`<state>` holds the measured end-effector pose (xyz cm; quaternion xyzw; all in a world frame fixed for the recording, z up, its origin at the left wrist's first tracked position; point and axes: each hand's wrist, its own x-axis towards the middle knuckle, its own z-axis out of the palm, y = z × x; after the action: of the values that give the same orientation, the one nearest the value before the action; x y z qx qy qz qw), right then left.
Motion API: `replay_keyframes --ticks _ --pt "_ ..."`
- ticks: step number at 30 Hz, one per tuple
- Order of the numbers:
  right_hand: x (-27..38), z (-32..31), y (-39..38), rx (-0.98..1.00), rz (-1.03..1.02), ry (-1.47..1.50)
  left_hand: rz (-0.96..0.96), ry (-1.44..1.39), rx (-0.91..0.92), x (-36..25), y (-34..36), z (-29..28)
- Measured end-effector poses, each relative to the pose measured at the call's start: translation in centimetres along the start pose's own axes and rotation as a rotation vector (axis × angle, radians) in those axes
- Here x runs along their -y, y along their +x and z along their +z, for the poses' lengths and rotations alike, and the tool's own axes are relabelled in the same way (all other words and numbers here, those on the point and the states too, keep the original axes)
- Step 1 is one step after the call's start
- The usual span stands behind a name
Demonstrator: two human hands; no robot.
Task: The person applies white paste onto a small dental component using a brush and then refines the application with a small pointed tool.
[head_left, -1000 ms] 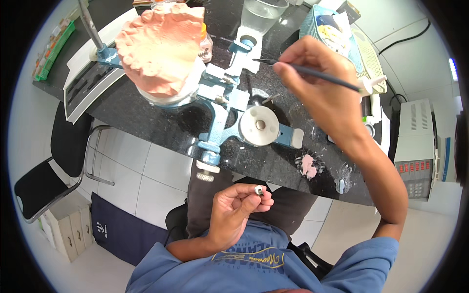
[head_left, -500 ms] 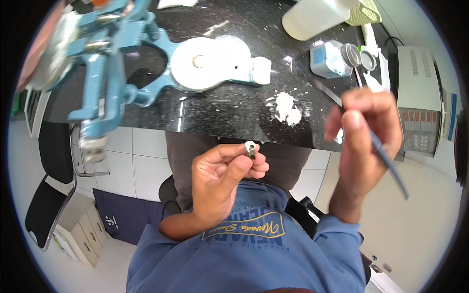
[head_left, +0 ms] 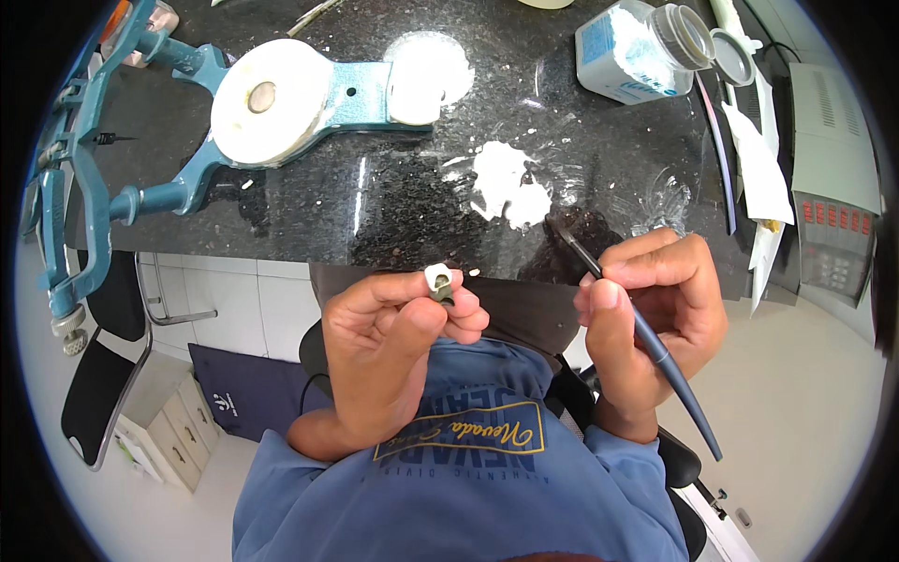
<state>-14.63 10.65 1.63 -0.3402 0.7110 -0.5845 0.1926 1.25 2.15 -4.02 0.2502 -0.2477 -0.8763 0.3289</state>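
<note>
Brush (head_left: 658,352) swings beside the white mound (head_left: 506,178), right hand (head_left: 688,314) pinching it; left hand (head_left: 386,342) clamps the already part-white piece (head_left: 437,276), mound remaining.

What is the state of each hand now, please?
Left hand: closed, fingertip grip on a small white-and-dark piece.
Right hand: closed, holding a slim dark brush.

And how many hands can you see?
2. The left hand pinches a small white-and-dark piece; the right hand holds a dark brush, its tip near a white patch on the table. No other hands show.
</note>
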Motion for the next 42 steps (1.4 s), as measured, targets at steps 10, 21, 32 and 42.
replay_keyframes --ticks 10,21,32,42 --pt "-0.4 0.2 0.0 -0.028 -0.040 -0.017 0.008 0.018 -0.029 0.0 -0.3 0.2" --pt "-0.7 0.0 0.1 -0.033 -0.057 0.030 -0.007 0.012 -0.034 -0.1 -0.3 0.1" --pt "-1.9 -0.1 0.5 0.255 -0.437 0.209 -0.075 -0.012 -0.019 -0.5 0.1 0.4" --pt "-2.3 1.0 1.3 0.364 -0.543 0.062 -0.078 0.134 -0.077 -0.7 0.1 1.3"
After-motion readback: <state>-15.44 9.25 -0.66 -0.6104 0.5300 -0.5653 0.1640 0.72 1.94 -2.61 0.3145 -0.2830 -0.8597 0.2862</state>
